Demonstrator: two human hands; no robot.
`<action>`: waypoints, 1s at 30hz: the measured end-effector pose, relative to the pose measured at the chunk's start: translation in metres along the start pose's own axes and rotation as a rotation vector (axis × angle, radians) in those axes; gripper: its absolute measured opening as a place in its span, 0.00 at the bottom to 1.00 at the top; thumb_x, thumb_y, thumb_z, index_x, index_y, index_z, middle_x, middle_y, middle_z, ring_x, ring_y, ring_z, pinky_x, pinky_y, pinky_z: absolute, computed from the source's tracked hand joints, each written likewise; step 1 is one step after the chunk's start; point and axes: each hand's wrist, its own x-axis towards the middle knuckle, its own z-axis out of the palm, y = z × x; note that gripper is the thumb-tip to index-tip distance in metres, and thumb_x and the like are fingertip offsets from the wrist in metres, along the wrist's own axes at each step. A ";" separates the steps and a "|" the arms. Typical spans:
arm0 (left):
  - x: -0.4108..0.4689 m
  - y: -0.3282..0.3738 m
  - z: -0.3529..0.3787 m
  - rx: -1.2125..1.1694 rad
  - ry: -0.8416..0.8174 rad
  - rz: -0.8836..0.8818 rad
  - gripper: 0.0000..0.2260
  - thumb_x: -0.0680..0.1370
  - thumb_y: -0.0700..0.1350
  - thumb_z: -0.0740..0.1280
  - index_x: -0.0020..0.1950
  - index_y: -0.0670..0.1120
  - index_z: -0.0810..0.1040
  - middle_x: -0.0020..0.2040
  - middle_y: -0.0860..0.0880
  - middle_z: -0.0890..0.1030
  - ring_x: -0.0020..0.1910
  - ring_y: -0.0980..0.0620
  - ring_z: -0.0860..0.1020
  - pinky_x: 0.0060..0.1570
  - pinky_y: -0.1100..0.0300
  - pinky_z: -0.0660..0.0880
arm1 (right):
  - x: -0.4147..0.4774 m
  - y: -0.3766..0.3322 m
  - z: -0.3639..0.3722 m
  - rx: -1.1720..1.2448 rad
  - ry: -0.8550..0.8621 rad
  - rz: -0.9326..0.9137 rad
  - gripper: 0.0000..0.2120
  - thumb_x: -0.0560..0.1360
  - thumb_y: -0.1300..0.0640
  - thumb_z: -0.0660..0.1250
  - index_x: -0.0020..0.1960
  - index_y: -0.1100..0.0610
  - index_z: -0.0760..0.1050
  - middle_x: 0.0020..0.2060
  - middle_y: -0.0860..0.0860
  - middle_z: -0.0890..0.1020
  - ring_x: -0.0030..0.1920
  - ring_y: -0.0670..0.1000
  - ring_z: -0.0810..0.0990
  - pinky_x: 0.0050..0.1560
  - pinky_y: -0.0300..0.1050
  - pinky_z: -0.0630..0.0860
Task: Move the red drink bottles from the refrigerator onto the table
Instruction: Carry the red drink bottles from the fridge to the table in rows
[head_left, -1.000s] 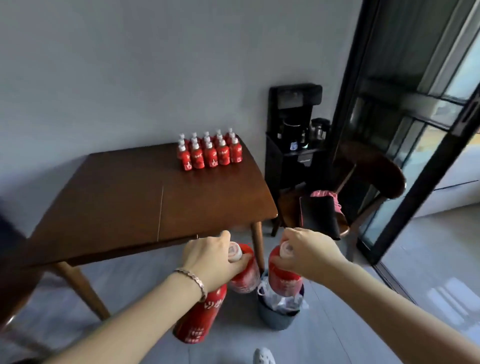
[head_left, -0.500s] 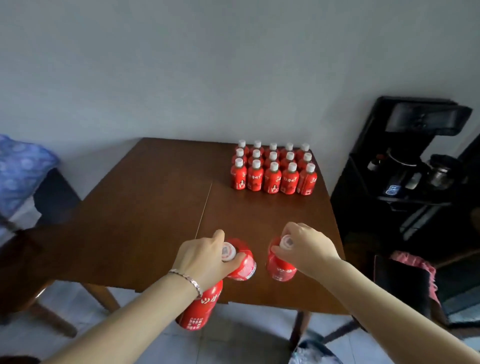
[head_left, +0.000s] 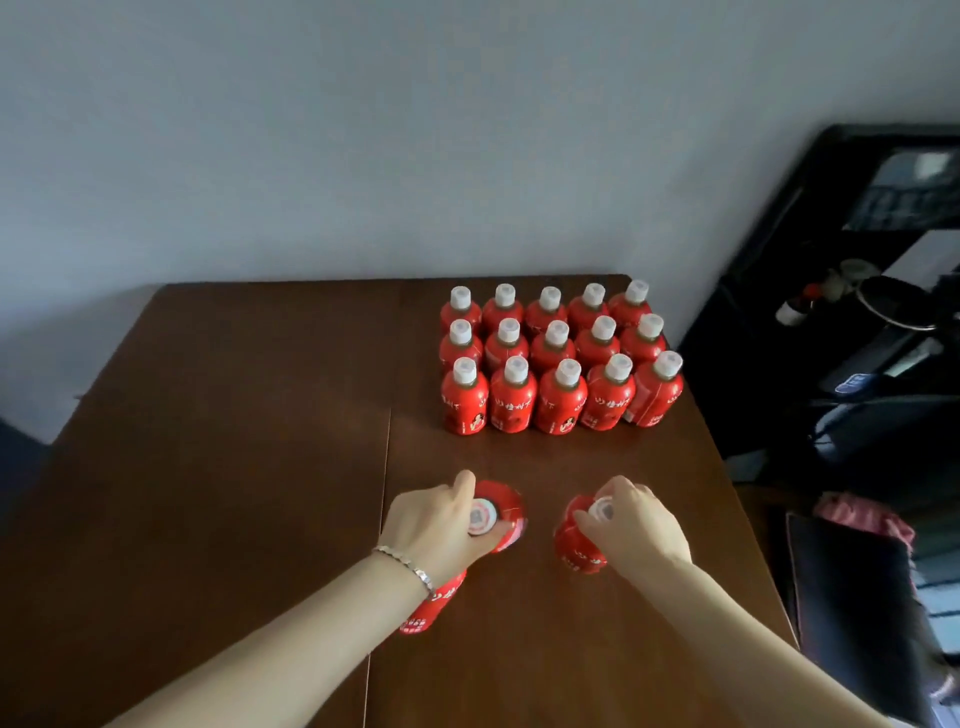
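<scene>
**Bottle transfer: fifteen parked, three in hand above the desk**

Done: block of red bottles (head_left: 558, 364) stands upright at the far right of the desk (head_left: 234, 467), three rows of five, white caps up, bottles touching or just beside their neighbours. Count: 15.

In hand: three more.
- Left hand (head_left: 441, 525): grip curled round the neck of the upper bottle (head_left: 506, 512), with the white cap showing between thumb and fingers. The lower bottle (head_left: 434, 605) slants out from under the wrist, base toward the camera. How it is held is hidden by the hand. Bracelet (head_left: 405, 564) on this wrist.
- Right hand (head_left: 634, 525): grip pinching the right bottle (head_left: 579, 545) at the cap, with the body hanging below the fingers.

All three sit over the near half of the desk, in front of the block and apart from it. Cannot tell whether any base touches the wood yet.

Left to do (judgement): set these three down, most likely as the start of a fourth row in front of the block, which would make 18. The lower bottle needs righting first. The refrigerator is out of view, so the number left in it is unknown.

Other: dark shelving (head_left: 857, 364) holding small items stands just right of the desk.
</scene>
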 end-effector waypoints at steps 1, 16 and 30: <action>0.013 -0.002 0.002 0.008 0.000 0.024 0.25 0.76 0.65 0.57 0.64 0.48 0.65 0.55 0.49 0.80 0.51 0.50 0.81 0.45 0.60 0.75 | 0.012 -0.003 -0.001 0.014 0.003 0.019 0.17 0.74 0.46 0.66 0.59 0.52 0.72 0.55 0.51 0.75 0.52 0.55 0.79 0.49 0.49 0.78; 0.122 -0.025 0.052 0.037 0.128 0.248 0.23 0.65 0.67 0.58 0.34 0.48 0.78 0.20 0.52 0.75 0.17 0.56 0.74 0.18 0.67 0.67 | 0.102 -0.033 0.006 -0.183 0.179 -0.414 0.32 0.65 0.51 0.75 0.67 0.54 0.69 0.60 0.54 0.71 0.60 0.57 0.72 0.58 0.50 0.75; 0.099 -0.050 0.037 -0.236 -0.263 -0.226 0.21 0.70 0.56 0.71 0.58 0.51 0.70 0.58 0.51 0.67 0.58 0.49 0.66 0.52 0.58 0.72 | 0.087 -0.053 0.083 0.339 -0.089 -0.160 0.38 0.69 0.49 0.73 0.72 0.50 0.58 0.66 0.48 0.66 0.62 0.53 0.75 0.57 0.44 0.72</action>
